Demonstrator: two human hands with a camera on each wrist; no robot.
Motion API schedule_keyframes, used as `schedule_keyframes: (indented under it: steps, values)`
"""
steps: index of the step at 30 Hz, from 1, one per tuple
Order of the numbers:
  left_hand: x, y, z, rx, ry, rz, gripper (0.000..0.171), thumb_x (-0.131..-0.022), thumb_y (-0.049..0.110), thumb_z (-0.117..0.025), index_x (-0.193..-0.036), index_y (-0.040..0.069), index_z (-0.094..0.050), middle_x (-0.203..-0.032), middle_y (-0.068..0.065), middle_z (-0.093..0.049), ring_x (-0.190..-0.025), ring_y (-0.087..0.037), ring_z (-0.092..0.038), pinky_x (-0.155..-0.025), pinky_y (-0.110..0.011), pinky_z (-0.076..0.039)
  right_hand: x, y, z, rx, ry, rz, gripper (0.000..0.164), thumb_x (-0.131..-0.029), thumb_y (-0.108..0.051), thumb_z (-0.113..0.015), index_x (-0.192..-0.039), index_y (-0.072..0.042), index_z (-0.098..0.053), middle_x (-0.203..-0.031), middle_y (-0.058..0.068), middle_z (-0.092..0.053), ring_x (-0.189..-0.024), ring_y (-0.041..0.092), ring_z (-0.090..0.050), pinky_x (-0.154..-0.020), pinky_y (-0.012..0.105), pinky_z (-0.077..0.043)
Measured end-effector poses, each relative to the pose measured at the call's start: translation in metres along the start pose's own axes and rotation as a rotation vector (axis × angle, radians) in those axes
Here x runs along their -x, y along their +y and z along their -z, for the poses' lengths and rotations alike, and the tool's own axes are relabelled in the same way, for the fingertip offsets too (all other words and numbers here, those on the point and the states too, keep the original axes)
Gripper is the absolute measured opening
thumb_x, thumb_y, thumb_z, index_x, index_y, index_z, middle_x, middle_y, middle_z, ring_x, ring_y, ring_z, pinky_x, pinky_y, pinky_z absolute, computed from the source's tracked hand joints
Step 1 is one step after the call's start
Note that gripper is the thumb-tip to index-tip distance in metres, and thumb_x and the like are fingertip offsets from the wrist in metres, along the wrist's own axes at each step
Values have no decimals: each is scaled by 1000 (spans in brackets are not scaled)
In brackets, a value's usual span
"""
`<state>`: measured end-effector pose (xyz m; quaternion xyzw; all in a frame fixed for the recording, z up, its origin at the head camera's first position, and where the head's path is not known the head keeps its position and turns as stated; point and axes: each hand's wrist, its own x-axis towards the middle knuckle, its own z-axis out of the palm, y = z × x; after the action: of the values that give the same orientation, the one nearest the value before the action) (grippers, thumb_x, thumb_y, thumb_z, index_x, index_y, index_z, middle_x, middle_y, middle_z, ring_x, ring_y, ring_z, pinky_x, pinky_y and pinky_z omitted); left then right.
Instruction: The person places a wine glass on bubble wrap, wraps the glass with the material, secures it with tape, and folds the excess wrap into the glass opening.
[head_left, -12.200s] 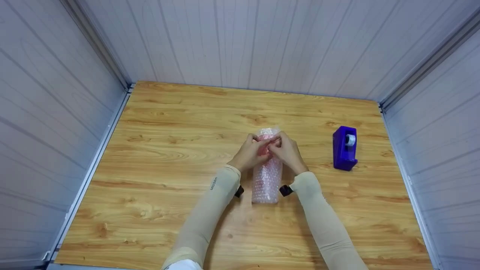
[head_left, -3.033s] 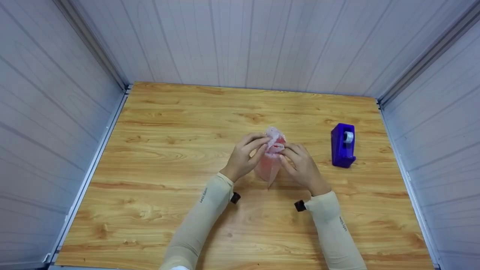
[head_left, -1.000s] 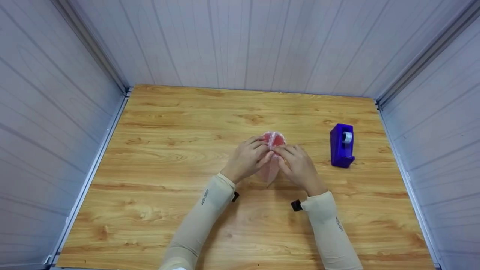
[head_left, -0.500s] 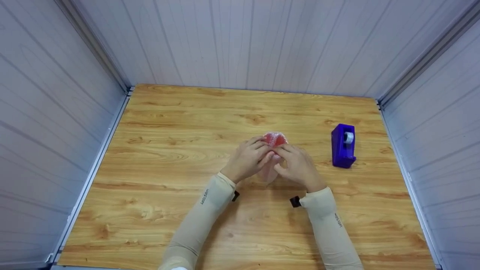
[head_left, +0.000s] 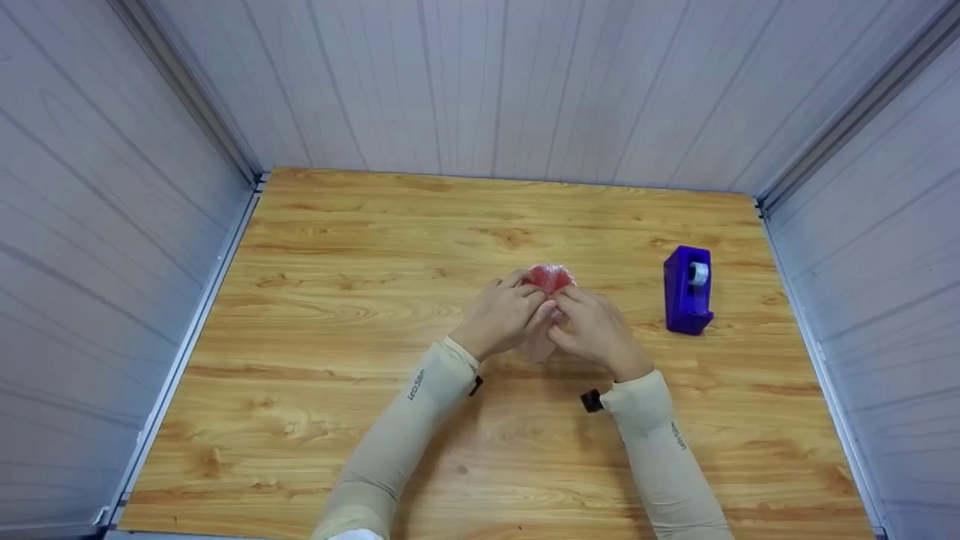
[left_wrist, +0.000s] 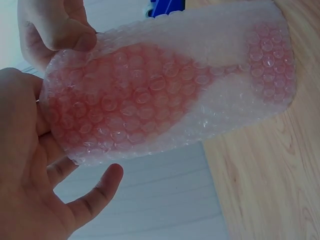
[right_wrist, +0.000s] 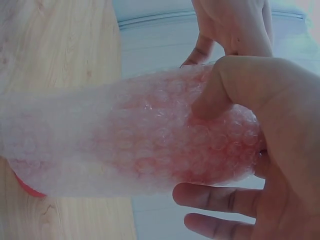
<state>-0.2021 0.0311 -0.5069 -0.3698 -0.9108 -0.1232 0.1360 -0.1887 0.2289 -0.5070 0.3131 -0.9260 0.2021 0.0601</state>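
Note:
A red stemmed glass wrapped in bubble wrap (left_wrist: 140,95) stands upright on the table, mouth up. Its bowl, thin stem and round foot show through the wrap in the left wrist view. In the head view only the top of the bubble wrap (head_left: 552,276) and a strip below the hands show. My left hand (head_left: 501,319) grips the wrap's upper edge from the left, little finger held away from it. From the right, my right hand (head_left: 596,330) pinches the same edge, its thumb bent over the outside in the right wrist view and two fingers stretched clear below.
A blue-violet tape dispenser (head_left: 686,292) with a roll of clear tape stands to the right on the wooden table (head_left: 360,300). Pale panelled walls (head_left: 480,90) enclose the table at the back and both sides.
About twelve seconds ago the wrapped glass lay flat; by three seconds ago it was upright with loose wrap above. Since then that wrap has been folded down and inward, and both hands have drawn closer.

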Motion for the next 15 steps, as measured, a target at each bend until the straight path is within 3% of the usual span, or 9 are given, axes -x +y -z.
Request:
schedule_keyframes:
  steps: [8,15]
  values:
    - [-6,-2,-3,9,-15,-8,59,-110,43,-28,-92,12,-75,-99,-2,-74,-112,-25,-57,-84,-44,-52,-2,-2,3,-41,-3,-19,14,-89,-21,-68,-94,-9,-73,-94,1,-64,-81,22,-57,-76,40,-50]
    - [-7,-4,-6,12,57,-41,53,-110,33,-33,-85,13,-76,-90,1,-74,-97,-21,-58,-71,-38,-50,-3,0,0,-25,-8,-7,11,-90,-18,-65,-87,-8,-69,-86,0,-58,-74,21,-49,-70,38,-45]
